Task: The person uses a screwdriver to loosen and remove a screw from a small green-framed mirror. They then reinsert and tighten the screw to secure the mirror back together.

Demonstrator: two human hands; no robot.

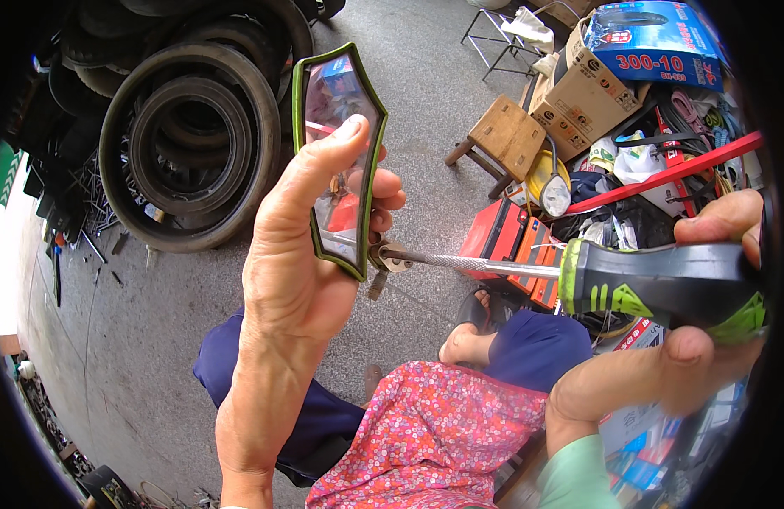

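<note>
My left hand [290,248] grips a scooter's rear-view mirror [333,207] with a green rim and pointed corners. Its thumb lies across the glass, which reflects coloured clutter; the other fingers wrap behind. Below the mirror's right edge sits a small metal bracket [397,259], with a threaded bolt [377,286] hanging under it. A black-and-green-handled screwdriver [653,283] lies level, its shaft reaching left to the bracket. The tip is at the bracket, though how it seats there is hidden. Around the handle is my right hand [691,366], partly cut off by the picture's rim.
Stacked tyres [190,54] stand at the upper left, beside scattered metal tools. A wooden stool [508,137], red battery-like boxes [494,237], a cardboard carton [580,95] and a red bar [678,170] over mixed goods crowd the right. A floral apron [424,432] covers my lap.
</note>
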